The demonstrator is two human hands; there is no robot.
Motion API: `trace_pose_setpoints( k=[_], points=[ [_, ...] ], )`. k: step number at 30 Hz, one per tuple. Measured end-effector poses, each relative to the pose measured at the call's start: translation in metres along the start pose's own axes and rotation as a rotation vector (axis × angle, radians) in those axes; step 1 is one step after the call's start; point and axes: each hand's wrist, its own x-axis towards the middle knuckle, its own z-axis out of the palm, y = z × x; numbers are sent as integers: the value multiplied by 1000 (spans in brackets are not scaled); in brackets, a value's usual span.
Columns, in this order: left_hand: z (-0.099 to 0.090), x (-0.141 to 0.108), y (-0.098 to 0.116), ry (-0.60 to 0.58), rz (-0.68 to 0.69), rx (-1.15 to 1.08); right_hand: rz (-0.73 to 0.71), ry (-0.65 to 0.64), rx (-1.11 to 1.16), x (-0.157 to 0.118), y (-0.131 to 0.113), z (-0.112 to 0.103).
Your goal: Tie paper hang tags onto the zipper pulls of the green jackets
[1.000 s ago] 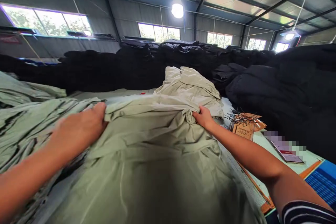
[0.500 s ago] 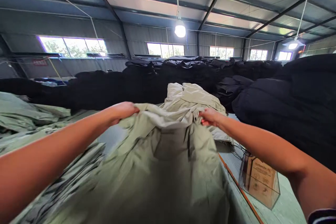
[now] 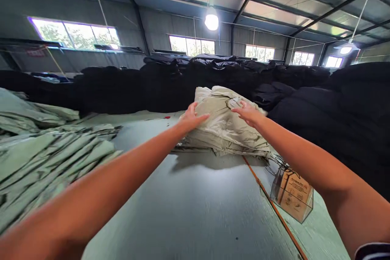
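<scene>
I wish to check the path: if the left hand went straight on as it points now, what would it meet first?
Probably the pale garment pile, just ahead of the left hand; whether they touch is unclear.

My bare left forearm [image 3: 137, 170] and bare right forearm [image 3: 300, 160] stretched forward from lower corners, converging toward center. Left hand [image 3: 190, 121] unclenched, thumb [image 3: 203, 118] extended rightward. Right hand [image 3: 252, 115], slightly higher, loosely curled, pointing left. Hands apart, angled toward each other; right elbow [image 3: 339, 201] bent.
</scene>
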Motion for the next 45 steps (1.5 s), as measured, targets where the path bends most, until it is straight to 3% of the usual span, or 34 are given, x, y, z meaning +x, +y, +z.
trace_pose_setpoints(
  k=[4, 6, 9, 12, 16, 19, 22, 26, 29, 34, 39, 42, 45],
  points=[
    [-32, -83, -35, -194, 35, 242, 110, -257, -59, -55, -16, 47],
    [-59, -134, -46, -211, 15, 314, 95, -401, -80, -86, -22, 75],
    [-107, -216, -56, -172, -20, 453, 22, -636, -93, -130, -21, 123],
    [-159, -293, -61, -99, 23, 687, -160, -863, -155, -171, -21, 180],
    [-233, -376, -68, 76, -9, 896, -435, -975, -117, -221, -46, 258],
    [-282, -424, -73, 125, -125, 926, -638, -994, -49, -253, -80, 308],
    [-314, -463, -76, 87, -237, 877, -806, -1000, 16, -279, -116, 347],
    [-328, -494, -77, 72, -286, 801, -1047, -971, 24, -302, -151, 388],
    [-327, -502, -78, 89, -278, 772, -1088, -987, 6, -313, -166, 414],
    [-325, -501, -74, 102, -296, 751, -984, -983, 27, -323, -179, 441],
    [-321, -494, -61, 148, -226, 861, -694, -804, 131, -301, -187, 438],
    [-311, -492, -45, 282, -102, 969, -505, -659, 218, -257, -179, 406],
    [-296, -493, -29, 399, 1, 1007, -385, -584, 307, -209, -151, 336]
  ],
)
